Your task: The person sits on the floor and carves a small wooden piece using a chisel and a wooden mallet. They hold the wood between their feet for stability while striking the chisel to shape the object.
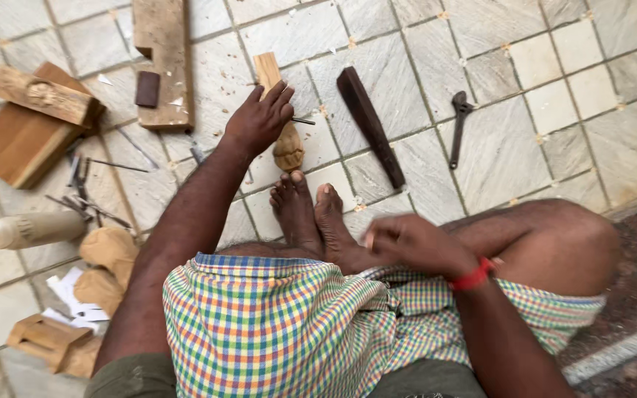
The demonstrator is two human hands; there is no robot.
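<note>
Left hand (259, 118) spread wide over carved wooden piece (282, 121) braced on tiled floor (540, 147) against bare toes (296, 179), right hand (414, 243) loosely curled, apparently empty: could roll or slip toward toes.

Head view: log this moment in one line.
left hand: on carved wood piece | right hand: by feet | floor: pliers

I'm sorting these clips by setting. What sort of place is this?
Probably a woodcarver's floor workspace. A half-carved wooden piece lies under the left hand on the tiled floor, with thin metal carving tools and wood blocks scattered around.
</note>
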